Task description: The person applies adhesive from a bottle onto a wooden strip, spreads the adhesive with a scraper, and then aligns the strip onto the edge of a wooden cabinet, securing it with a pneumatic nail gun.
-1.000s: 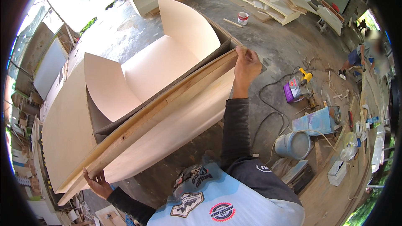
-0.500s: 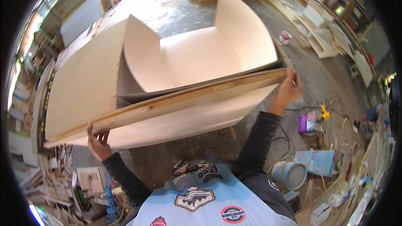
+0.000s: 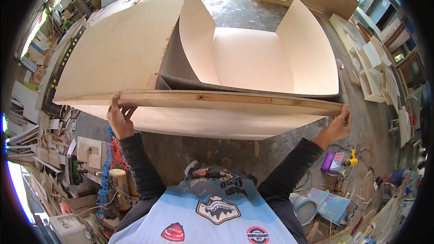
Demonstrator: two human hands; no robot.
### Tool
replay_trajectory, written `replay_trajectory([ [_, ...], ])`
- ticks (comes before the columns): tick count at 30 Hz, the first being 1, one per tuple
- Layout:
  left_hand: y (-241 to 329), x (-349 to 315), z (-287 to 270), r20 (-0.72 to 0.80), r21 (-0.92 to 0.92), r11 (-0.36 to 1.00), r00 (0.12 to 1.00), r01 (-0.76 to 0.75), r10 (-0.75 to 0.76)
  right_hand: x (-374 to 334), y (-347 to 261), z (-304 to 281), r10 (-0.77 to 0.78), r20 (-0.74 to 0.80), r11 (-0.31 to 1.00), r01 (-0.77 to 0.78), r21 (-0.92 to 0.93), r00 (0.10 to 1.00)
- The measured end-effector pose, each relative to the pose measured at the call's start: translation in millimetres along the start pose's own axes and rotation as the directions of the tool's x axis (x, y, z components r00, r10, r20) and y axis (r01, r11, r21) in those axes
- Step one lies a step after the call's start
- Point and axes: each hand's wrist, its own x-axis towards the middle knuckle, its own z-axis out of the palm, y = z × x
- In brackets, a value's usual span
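Observation:
A large box-like plywood cabinet [image 3: 122, 40] lies in front of me, its long wooden edge strip [image 3: 235, 101] running across my view. My left hand [image 3: 121, 119] grips this strip toward its left part, thumb on top and fingers curled beneath. At the right end, my right hand [image 3: 337, 129] is closed round the corner of the same strip. Below the strip a pale face [image 3: 226, 119] slopes away. Curved white sheets [image 3: 246, 54] stand in the cabinet's open right section, beside a dark inner wall. Parts of both hands' fingers are hidden by the wood.
Blue coiled hose [image 3: 105, 176] and piled wood scraps [image 3: 45, 158] lie at lower left. To the right are a purple container [image 3: 332, 162], a yellow tool [image 3: 352, 157], cords and a bucket [image 3: 304, 210]. White shelving [image 3: 357, 58] stands farther right.
The view has turned, so the background sits farther right. The cabinet's front edge, slanted before, now runs nearly level. Both hands keep their hold on it.

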Motion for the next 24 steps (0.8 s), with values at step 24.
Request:
replay_trajectory([
  [24, -4.3, 11.0, -14.7, 0.041, 0.029, 1.000, 0.999, 0.003, -0.005, -2.5, -4.2, 3.7, -0.037, 0.021, 0.996, 0.035, 0.087, 0.999],
])
